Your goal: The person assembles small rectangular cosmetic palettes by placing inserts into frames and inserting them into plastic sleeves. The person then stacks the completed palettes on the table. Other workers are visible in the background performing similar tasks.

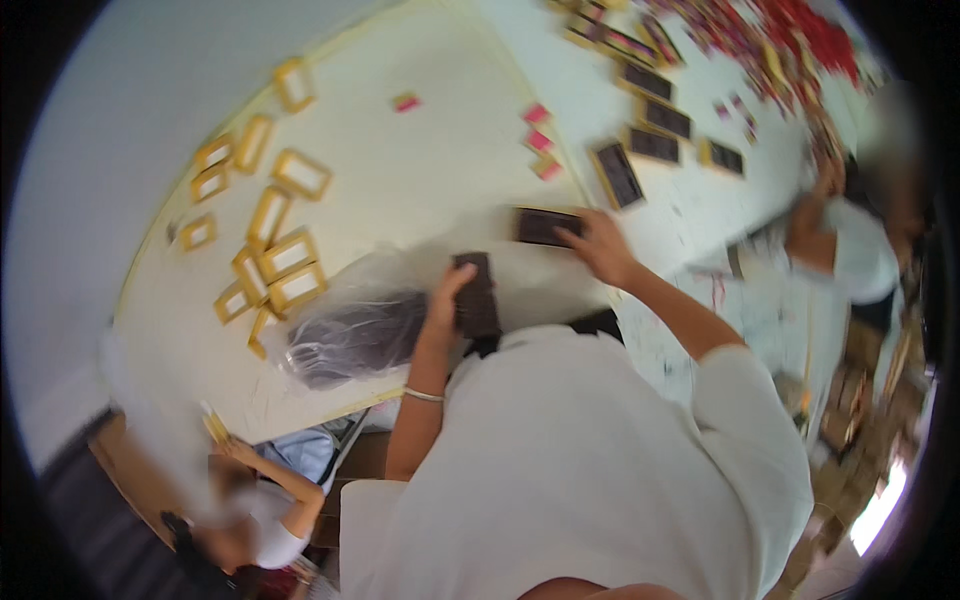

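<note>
My left hand point(446, 292) is closed around a dark brown ribbed tray insert point(477, 300), or a small stack of them, just in front of my body. In my right hand point(601, 248) is the near right side of a yellow-edged box point(543, 226) with a dark insert inside; the thumb rests over its top. The box lies low over the table or on it; blur hides which. Left of my left hand lies a clear plastic bag point(350, 335) full of dark inserts.
Yellow-framed boxes with white insides point(272, 215) lie scattered at left. Boxes with dark inserts point(655, 118) stand at right. Small pink pieces point(540, 140) and a red wrapped heap point(790, 45) lie farther off. One person point(265, 510) works at lower left, another point(850, 240) at right.
</note>
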`<action>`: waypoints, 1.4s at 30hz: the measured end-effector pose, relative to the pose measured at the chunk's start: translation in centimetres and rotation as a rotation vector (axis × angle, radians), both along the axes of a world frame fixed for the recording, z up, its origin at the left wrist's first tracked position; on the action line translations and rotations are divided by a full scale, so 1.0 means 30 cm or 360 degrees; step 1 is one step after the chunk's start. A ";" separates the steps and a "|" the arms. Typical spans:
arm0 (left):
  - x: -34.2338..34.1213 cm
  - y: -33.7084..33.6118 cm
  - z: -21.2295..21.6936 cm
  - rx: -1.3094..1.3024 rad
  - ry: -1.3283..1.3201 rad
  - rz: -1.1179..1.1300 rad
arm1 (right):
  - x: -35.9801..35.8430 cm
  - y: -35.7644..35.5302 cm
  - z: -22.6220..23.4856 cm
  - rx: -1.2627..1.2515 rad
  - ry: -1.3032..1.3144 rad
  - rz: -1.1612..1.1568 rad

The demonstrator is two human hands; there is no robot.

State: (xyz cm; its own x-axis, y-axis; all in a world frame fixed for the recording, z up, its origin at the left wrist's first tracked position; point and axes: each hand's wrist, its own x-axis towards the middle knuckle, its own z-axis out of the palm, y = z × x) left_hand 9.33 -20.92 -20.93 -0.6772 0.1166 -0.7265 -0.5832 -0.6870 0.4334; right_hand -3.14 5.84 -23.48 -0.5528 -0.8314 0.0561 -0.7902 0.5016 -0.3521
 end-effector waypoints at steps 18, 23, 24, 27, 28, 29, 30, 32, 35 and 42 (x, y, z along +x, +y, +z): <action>0.052 -0.138 0.140 0.0250 0.0118 0.0613 | -0.475 -1.253 -0.024 -0.0184 0.0211 0.0241; 0.109 -0.169 0.133 0.0453 0.0167 0.0863 | -0.614 -1.543 -0.067 0.0087 0.0384 0.0202; 0.100 -0.184 0.127 0.0458 0.0168 0.0887 | -0.631 -1.544 -0.085 0.0175 0.0374 0.0206; 0.098 -0.197 0.117 0.0456 0.0131 0.1000 | -0.484 -1.454 -0.086 0.0394 0.0511 0.0469; 0.093 -0.200 0.124 0.0421 0.0145 0.1020 | -0.404 -1.364 -0.089 0.0250 0.0503 0.0511; 0.092 -0.203 0.131 0.0380 0.0152 0.1033 | -0.298 -1.251 -0.092 0.0102 0.0489 0.0542; 0.095 -0.207 0.133 0.0373 0.0247 0.1037 | -0.208 -1.132 -0.086 0.0091 0.0358 0.0563; 0.091 -0.214 0.130 0.0325 0.0260 0.0970 | -0.066 -0.882 -0.057 -0.0141 0.0180 0.0369; 0.073 -0.194 0.125 0.0248 0.0246 0.0883 | 0.022 -0.712 -0.036 0.0026 -0.0077 0.0080; 0.031 -0.108 0.112 -0.0112 0.0332 0.0805 | 0.067 -0.556 0.144 -0.0731 -0.1432 -0.0462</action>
State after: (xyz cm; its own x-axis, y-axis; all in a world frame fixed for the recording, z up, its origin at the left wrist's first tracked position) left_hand 10.25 -24.16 -17.57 -0.7669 -0.3045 -0.5649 -0.0847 -0.8245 0.5594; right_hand -1.14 -10.82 -19.17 -0.7217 -0.6633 -0.1980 -0.0134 0.2993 -0.9541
